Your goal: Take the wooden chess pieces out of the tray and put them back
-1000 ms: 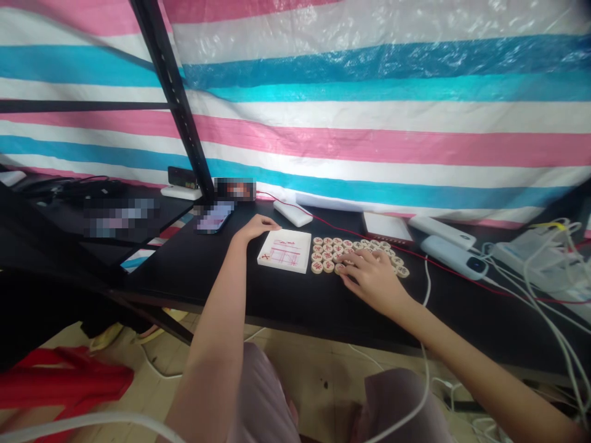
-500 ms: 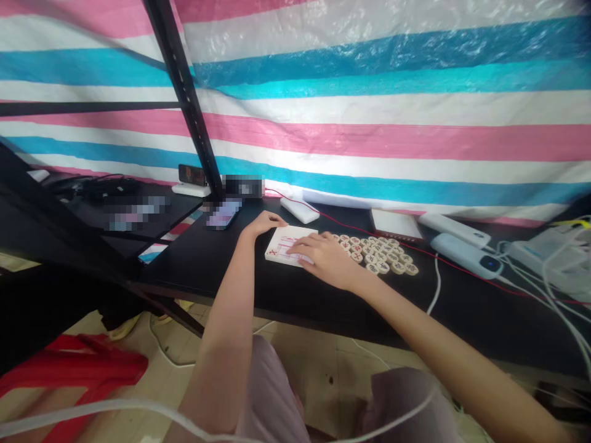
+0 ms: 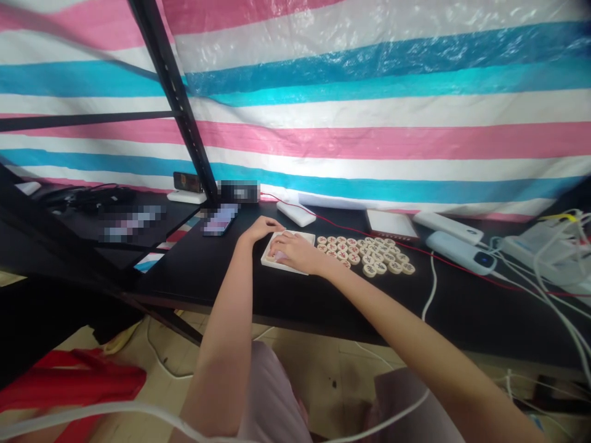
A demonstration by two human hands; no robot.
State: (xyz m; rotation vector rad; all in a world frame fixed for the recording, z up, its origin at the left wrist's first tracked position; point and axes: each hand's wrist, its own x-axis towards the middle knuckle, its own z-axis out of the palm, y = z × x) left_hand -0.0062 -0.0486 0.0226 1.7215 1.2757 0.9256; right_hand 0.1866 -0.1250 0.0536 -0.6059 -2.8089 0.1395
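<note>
A shallow white box point(image 3: 286, 268) lies on the black desk. My left hand point(image 3: 262, 227) is at its far left corner, with the fingers closed on the rim. My right hand point(image 3: 295, 251) reaches into the box with its fingers curled down. Under those fingers a bit of pale, pinkish sheet point(image 3: 279, 255) shows; most of it is hidden. Just right of the box lie several round Chinese chess pieces point(image 3: 339, 245) with red characters, and further right several with dark characters point(image 3: 385, 253).
Behind the box lies a white power bank point(image 3: 296, 213), with a phone point(image 3: 221, 219) to the left. At the right are a white box lid point(image 3: 391, 224), a light-blue device point(image 3: 460, 252) and tangled white cables point(image 3: 549, 264). A thin red cable crosses the desk. Striped sheeting hangs behind.
My right hand has moved left, deeper into the box, and its fingers have curled. The printed sheet that lay flat on the box is now mostly covered. My left hand stays at the corner.
</note>
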